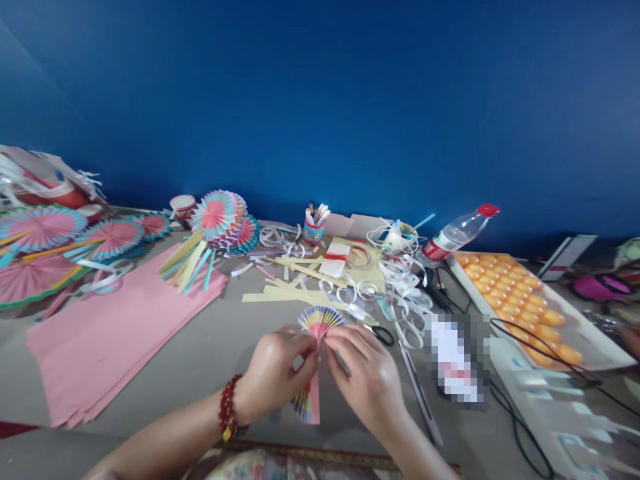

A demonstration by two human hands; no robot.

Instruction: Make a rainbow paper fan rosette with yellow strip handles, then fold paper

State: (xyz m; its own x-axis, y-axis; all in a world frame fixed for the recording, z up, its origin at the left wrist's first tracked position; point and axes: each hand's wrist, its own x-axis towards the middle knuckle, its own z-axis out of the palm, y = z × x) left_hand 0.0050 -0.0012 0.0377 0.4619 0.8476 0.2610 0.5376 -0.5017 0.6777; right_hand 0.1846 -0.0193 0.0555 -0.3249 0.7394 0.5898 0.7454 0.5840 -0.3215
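A small pleated paper fan (pixel 319 323), striped in pink, yellow and blue, is pinched at its middle between both my hands above the grey table (pixel 210 347). Its top spreads open above my fingers and its lower end (pixel 309 402) hangs below them. My left hand (pixel 277 371), with a red bead bracelet (pixel 227 408) on the wrist, is closed on the fan's left side. My right hand (pixel 367 377) is closed on its right side, fingertips meeting the left hand's.
A stack of pink paper sheets (pixel 115 333) lies at left, with finished paper fans (pixel 220 220) behind it. Curled white strips (pixel 400 300), yellow strips, scissors (pixel 383 335), a pen cup (pixel 314 230), a plastic bottle (pixel 457 233) and a tray of orange pieces (pixel 515 293) lie at right.
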